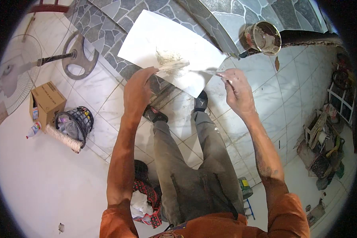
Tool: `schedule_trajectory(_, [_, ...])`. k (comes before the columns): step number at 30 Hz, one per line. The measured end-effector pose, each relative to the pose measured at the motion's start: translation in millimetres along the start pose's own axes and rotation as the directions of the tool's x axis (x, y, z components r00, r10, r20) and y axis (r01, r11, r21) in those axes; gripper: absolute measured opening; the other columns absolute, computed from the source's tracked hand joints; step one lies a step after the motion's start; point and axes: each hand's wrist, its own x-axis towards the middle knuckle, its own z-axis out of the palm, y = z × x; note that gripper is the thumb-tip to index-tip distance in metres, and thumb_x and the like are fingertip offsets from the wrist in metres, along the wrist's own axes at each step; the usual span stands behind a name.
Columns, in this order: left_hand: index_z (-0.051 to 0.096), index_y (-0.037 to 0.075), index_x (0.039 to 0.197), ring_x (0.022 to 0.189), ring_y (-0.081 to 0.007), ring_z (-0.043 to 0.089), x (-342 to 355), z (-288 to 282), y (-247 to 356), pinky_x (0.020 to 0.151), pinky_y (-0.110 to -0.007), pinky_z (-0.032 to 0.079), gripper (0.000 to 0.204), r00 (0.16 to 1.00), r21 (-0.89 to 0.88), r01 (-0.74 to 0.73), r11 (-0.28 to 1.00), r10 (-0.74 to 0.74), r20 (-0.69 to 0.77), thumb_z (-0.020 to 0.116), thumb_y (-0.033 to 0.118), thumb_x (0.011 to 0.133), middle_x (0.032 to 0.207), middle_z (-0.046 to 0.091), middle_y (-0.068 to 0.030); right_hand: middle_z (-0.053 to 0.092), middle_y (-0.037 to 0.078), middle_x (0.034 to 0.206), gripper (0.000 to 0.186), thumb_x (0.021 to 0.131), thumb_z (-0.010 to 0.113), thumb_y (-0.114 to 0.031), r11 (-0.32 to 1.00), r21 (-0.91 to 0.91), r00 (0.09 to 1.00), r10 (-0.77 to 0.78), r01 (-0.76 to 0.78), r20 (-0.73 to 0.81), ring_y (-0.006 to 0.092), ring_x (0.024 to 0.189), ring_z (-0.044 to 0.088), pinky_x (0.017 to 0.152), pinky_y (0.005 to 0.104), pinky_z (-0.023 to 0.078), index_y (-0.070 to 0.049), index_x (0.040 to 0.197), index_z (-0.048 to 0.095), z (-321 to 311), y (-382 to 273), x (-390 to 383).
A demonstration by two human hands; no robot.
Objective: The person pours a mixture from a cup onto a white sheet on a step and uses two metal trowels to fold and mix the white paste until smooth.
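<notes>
A white sheet (135, 43) lies over the grey stone-patterned step, with a smeared beige heap (166, 57) near its middle. My left hand (138, 89) is closed at the sheet's near edge. From its fingertips a pale tan, streaked piece (176, 64) reaches across the heap; its kind is unclear. Whitish residue coats the fingers of my right hand (238, 93), which pinches a thin, flat, pale tool (206, 71). The tool points left over the sheet toward the tan piece. Its handle is mostly hidden in my fingers.
A residue-caked tub (267, 38) stands on the stone-patterned ledge at the upper right. On the left are a fan (18, 75), a cardboard box (49, 101) and a black basket (85, 125). Assorted clutter (321, 142) lies at the far right. My feet (201, 102) are below the sheet.
</notes>
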Motion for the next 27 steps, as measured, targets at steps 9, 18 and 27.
schedule_trajectory(9, [0.067,0.008,0.110,0.119,-0.0299,0.060,-8,-2,4,0.101,-0.038,0.047,0.039,0.980,0.025,-0.192,0.981,0.193,-0.050,0.057,-0.014,0.079,0.119,0.067,-0.0098,0.059,0.012,0.099,0.037,0.077,0.060,0.011,0.996,-0.055,0.997,-0.071,0.073,0.040,0.0310,0.096,0.057,0.083,0.0384,0.046,-0.006,0.109,0.065,-9,2,24])
schedule_trajectory(18, [0.068,0.009,0.108,0.121,-0.0298,0.058,-7,-15,0,0.100,-0.039,0.049,0.043,0.954,0.067,-0.290,0.955,0.294,-0.062,0.058,-0.015,0.075,0.119,0.067,-0.0083,0.059,0.011,0.102,0.045,0.068,0.064,0.008,0.957,-0.031,0.942,-0.276,0.287,0.191,0.0328,0.100,0.055,0.088,0.0422,0.044,-0.009,0.109,0.065,7,14,46])
schedule_trajectory(27, [0.068,0.011,0.109,0.119,-0.0304,0.059,-10,-18,-12,0.096,-0.040,0.051,0.045,0.955,0.082,-0.283,0.956,0.289,-0.069,0.059,-0.014,0.073,0.116,0.068,-0.0070,0.058,0.010,0.102,0.047,0.071,0.063,0.010,0.932,-0.040,0.915,-0.346,0.361,0.205,0.0307,0.100,0.056,0.086,0.0433,0.045,-0.011,0.113,0.063,22,21,46])
